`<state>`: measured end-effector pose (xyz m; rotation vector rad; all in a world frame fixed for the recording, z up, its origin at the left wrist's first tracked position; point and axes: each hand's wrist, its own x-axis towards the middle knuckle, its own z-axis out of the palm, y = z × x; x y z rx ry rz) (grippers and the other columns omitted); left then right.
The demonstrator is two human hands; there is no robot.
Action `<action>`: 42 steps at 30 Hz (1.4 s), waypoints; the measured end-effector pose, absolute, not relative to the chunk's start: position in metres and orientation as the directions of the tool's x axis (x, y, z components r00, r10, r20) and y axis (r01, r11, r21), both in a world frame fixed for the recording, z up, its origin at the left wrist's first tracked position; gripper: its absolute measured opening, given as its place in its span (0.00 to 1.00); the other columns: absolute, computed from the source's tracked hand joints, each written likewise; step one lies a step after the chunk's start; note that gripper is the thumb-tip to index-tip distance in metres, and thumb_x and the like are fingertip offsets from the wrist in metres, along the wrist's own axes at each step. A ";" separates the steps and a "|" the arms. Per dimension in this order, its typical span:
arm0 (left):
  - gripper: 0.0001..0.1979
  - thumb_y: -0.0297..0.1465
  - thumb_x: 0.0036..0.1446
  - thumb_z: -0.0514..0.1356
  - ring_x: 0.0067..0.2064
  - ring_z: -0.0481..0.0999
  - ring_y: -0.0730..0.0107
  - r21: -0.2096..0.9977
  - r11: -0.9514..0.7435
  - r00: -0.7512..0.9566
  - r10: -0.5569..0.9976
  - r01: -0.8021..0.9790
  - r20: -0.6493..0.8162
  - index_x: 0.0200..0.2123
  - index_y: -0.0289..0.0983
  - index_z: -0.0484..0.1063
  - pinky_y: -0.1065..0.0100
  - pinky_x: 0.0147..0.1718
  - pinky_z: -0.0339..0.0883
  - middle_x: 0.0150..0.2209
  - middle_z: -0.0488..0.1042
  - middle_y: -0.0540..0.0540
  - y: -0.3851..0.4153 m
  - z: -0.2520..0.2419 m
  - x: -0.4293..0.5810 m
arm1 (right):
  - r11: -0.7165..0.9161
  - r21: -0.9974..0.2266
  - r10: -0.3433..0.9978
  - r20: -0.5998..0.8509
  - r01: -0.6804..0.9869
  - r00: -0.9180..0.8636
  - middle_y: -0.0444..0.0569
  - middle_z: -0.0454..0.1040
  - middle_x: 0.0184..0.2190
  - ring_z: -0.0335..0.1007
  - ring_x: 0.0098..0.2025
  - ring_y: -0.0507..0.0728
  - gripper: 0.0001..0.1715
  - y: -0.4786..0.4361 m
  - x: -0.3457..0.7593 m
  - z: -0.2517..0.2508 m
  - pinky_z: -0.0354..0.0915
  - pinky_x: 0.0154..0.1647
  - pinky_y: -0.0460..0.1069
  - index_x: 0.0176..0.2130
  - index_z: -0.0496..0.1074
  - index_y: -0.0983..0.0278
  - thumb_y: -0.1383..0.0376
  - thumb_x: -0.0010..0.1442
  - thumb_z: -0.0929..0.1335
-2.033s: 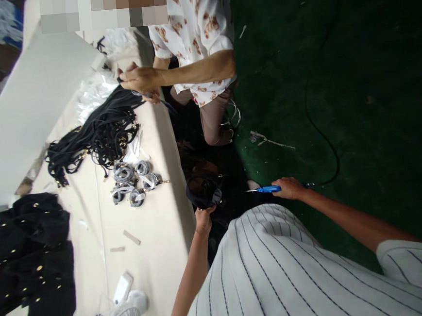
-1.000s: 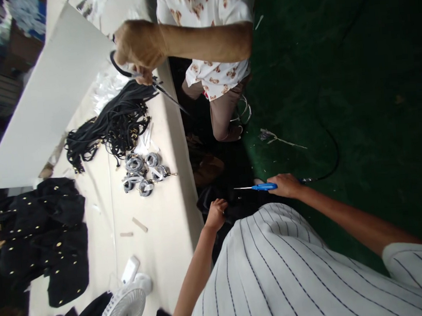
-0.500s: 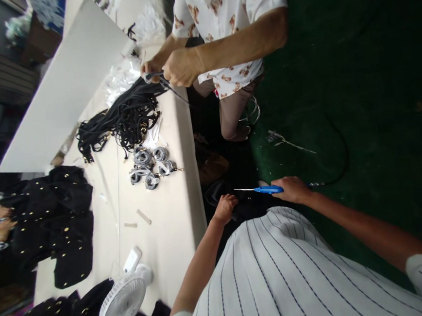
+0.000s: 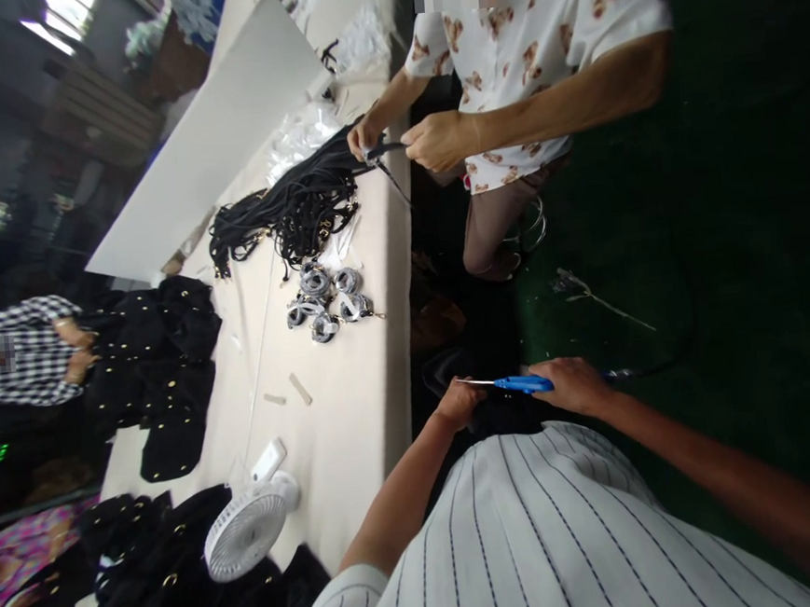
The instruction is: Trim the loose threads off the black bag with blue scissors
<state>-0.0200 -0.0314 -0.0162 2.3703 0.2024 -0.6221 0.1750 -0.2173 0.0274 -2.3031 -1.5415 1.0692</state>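
Observation:
My right hand (image 4: 571, 386) is closed round the blue handle of what look like scissors (image 4: 524, 384), seen edge-on. Their thin metal blade points left, towards my left hand (image 4: 459, 404). The fingers of that hand are curled at the blade's tip; what they hold, if anything, is too small to make out. Dark material (image 4: 498, 416) lies in shadow below both hands, at my lap. A thin black cord or strap (image 4: 625, 374) trails from behind my right hand over the dark green floor.
Left of me, a pale table (image 4: 342, 393) bears coiled grey straps (image 4: 315, 281), a heap of black straps (image 4: 299, 209), a white fan (image 4: 247, 533) and black pieces with gold studs (image 4: 169, 434). A co-worker's hands (image 4: 434, 142) hold a strap. Another person (image 4: 44, 351) sits across the table.
The view has swung, so the table and co-worker appear further right. My left hand and the blade's tip have come together, where before a small gap showed.

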 end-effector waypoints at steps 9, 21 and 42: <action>0.13 0.20 0.61 0.53 0.49 0.73 0.57 0.425 -0.900 0.858 -0.141 0.097 -0.494 0.39 0.33 0.78 0.56 0.54 0.62 0.41 0.77 0.40 -0.033 -0.007 -0.002 | -0.487 -0.414 0.838 -0.470 0.769 0.277 0.48 0.78 0.37 0.75 0.41 0.62 0.05 -0.196 0.180 0.038 0.58 0.35 0.50 0.37 0.74 0.61 0.62 0.65 0.72; 0.12 0.22 0.62 0.55 0.48 0.74 0.56 0.456 -0.882 0.880 -0.122 0.116 -0.459 0.40 0.34 0.80 0.55 0.54 0.61 0.40 0.77 0.40 -0.029 -0.015 -0.010 | -0.429 -0.444 0.860 -0.467 0.787 0.205 0.44 0.77 0.34 0.75 0.38 0.60 0.06 -0.201 0.185 0.044 0.57 0.34 0.50 0.36 0.74 0.60 0.61 0.65 0.73; 0.08 0.29 0.59 0.63 0.49 0.74 0.60 0.403 -0.866 0.854 0.050 0.296 -0.518 0.43 0.37 0.78 0.56 0.49 0.70 0.48 0.76 0.42 -0.035 0.022 0.056 | -0.625 -0.375 0.743 -0.556 0.685 0.374 0.55 0.79 0.37 0.75 0.43 0.65 0.06 -0.209 0.194 0.059 0.62 0.38 0.50 0.36 0.78 0.64 0.69 0.59 0.69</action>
